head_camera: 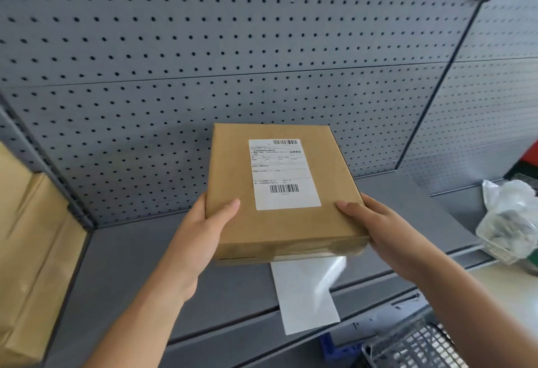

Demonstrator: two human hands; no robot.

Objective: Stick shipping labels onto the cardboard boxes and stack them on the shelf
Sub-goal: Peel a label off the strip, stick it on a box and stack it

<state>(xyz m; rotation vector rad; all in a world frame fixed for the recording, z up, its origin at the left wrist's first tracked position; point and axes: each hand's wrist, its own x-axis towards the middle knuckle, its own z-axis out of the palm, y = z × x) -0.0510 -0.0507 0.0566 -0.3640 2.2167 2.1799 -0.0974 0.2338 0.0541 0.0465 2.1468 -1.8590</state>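
Gripping box [286,223] at near corners with left hand [203,236] and right hand [378,230], label [283,175] up, over shelf [131,265].

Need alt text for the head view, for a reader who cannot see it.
The person's left hand and right hand hold a flat cardboard box, shipping label on its top, over a grey shelf backed by pegboard. A white sheet shows below the box's near edge; a clear plastic bag lies at right.
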